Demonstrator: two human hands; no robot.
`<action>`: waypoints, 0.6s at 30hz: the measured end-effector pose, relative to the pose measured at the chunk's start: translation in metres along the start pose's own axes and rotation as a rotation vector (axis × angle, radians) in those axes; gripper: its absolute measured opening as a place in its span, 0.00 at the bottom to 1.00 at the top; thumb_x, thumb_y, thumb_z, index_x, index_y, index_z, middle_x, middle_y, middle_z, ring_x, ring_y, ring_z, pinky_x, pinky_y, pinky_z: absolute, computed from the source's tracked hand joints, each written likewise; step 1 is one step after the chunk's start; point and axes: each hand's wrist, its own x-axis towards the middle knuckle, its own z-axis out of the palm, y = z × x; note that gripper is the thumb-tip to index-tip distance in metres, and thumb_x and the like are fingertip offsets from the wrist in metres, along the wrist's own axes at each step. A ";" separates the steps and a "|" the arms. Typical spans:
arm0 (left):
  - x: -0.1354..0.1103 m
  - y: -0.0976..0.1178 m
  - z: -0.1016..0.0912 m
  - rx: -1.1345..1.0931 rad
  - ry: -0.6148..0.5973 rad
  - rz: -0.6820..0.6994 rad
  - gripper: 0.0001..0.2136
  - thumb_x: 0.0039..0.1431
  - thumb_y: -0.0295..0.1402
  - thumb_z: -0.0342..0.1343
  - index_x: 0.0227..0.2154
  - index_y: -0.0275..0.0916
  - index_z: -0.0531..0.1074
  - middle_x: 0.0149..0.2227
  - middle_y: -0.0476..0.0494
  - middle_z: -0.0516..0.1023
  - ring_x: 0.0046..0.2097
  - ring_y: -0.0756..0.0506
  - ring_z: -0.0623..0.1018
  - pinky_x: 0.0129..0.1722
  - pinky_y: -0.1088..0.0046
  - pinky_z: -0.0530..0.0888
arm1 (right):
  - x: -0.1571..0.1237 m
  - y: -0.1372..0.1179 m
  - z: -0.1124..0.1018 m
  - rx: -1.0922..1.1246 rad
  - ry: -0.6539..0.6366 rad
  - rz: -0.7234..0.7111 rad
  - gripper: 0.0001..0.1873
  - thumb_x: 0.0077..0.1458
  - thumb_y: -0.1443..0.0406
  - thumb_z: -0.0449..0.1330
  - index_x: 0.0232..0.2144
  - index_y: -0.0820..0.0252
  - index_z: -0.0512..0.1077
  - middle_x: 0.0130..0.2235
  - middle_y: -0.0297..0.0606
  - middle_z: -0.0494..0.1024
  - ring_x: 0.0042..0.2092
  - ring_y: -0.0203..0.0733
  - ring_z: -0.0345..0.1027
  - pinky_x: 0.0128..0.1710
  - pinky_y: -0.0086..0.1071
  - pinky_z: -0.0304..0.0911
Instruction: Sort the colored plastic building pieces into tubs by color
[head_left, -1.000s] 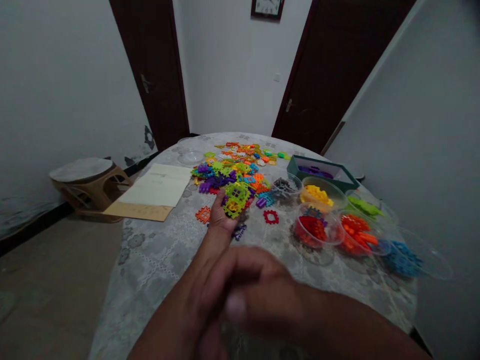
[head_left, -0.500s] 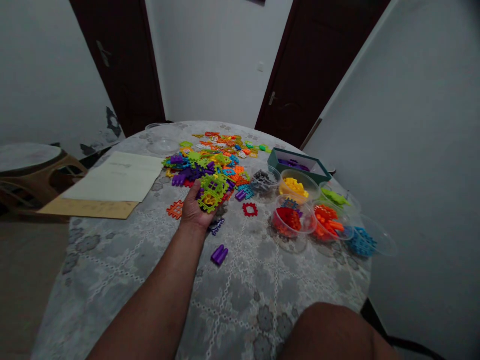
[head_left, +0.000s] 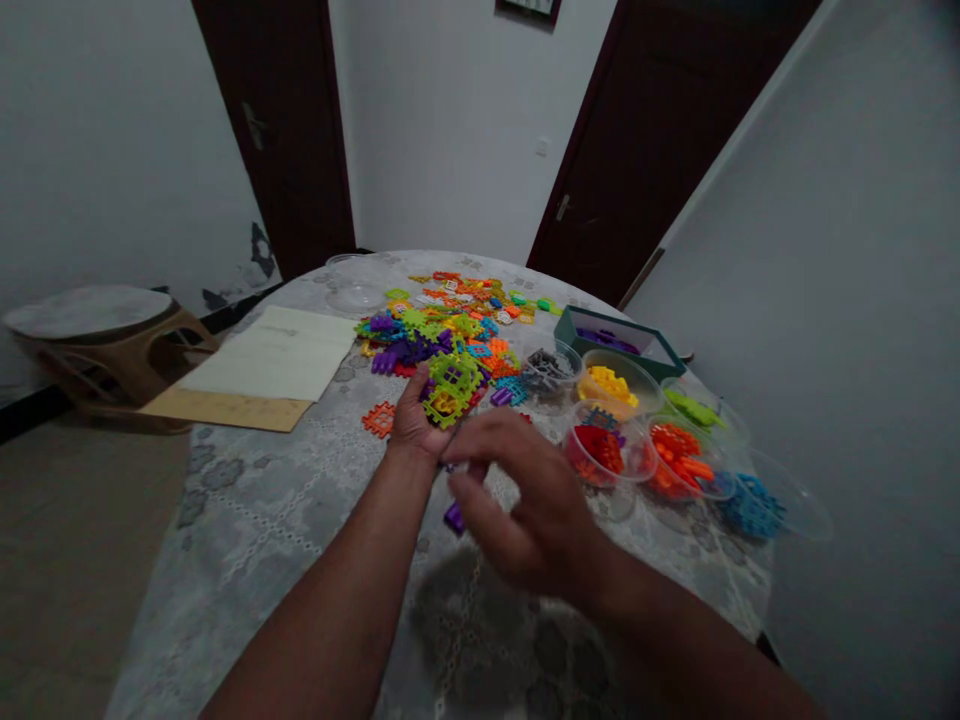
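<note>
My left hand reaches over the table, its palm and thumb around several lime-green plastic building pieces with toothed edges. A yellow part shows among them. In front of that palm hovers my right hand, slightly blurred, with thumb and index finger curved and apart and nothing visible between them. Partly hidden beneath its fingers lies a purple piece. Just beyond my left hand is a mixed heap of coloured building pieces. An orange toothed square lies to its left.
Clear tubs at the right hold grey, yellow, red, orange, green and blue pieces. Behind them stands a dark green box with purple pieces. Cream paper lies left; a stool stands beyond.
My right hand has come in from the lower right to beside my left palm. My left hand still holds the green pieces. The whole view has shifted slightly.
</note>
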 end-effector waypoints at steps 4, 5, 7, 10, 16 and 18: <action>-0.001 -0.005 0.002 -0.031 -0.027 0.007 0.14 0.66 0.33 0.62 0.51 0.34 0.78 0.41 0.39 0.86 0.40 0.42 0.86 0.47 0.64 0.82 | 0.035 0.048 0.020 -0.246 0.085 0.025 0.13 0.68 0.63 0.57 0.53 0.56 0.74 0.47 0.46 0.78 0.45 0.49 0.73 0.49 0.43 0.72; -0.001 -0.006 0.002 -0.029 -0.029 0.006 0.14 0.66 0.33 0.61 0.51 0.34 0.78 0.41 0.39 0.86 0.40 0.42 0.86 0.47 0.64 0.82 | 0.038 0.060 0.026 -0.287 0.098 0.038 0.13 0.68 0.63 0.58 0.53 0.59 0.73 0.47 0.47 0.78 0.45 0.49 0.73 0.48 0.42 0.72; -0.002 -0.008 0.003 -0.023 -0.026 -0.006 0.14 0.67 0.33 0.60 0.52 0.34 0.78 0.42 0.39 0.86 0.40 0.42 0.86 0.48 0.64 0.82 | 0.040 0.077 0.036 -0.324 0.108 0.060 0.13 0.67 0.63 0.59 0.51 0.60 0.73 0.46 0.47 0.77 0.45 0.48 0.72 0.47 0.40 0.71; -0.003 -0.010 0.005 -0.006 -0.007 -0.005 0.14 0.69 0.34 0.57 0.52 0.34 0.78 0.41 0.39 0.86 0.40 0.42 0.86 0.47 0.63 0.82 | 0.039 0.087 0.044 -0.312 0.118 0.087 0.08 0.66 0.64 0.60 0.47 0.59 0.73 0.46 0.45 0.76 0.45 0.46 0.72 0.46 0.37 0.70; -0.004 -0.010 0.008 0.027 -0.003 0.002 0.15 0.71 0.36 0.54 0.53 0.35 0.77 0.41 0.38 0.86 0.42 0.41 0.86 0.51 0.59 0.82 | 0.043 0.088 0.049 -0.271 0.145 0.131 0.02 0.62 0.68 0.61 0.38 0.56 0.71 0.41 0.40 0.74 0.45 0.44 0.70 0.46 0.34 0.68; -0.004 -0.011 0.007 0.037 0.010 0.002 0.15 0.70 0.35 0.55 0.54 0.35 0.77 0.42 0.38 0.86 0.43 0.40 0.86 0.52 0.57 0.81 | 0.043 0.090 0.050 -0.260 0.156 0.142 0.04 0.61 0.69 0.60 0.37 0.56 0.70 0.40 0.39 0.73 0.45 0.43 0.70 0.46 0.34 0.68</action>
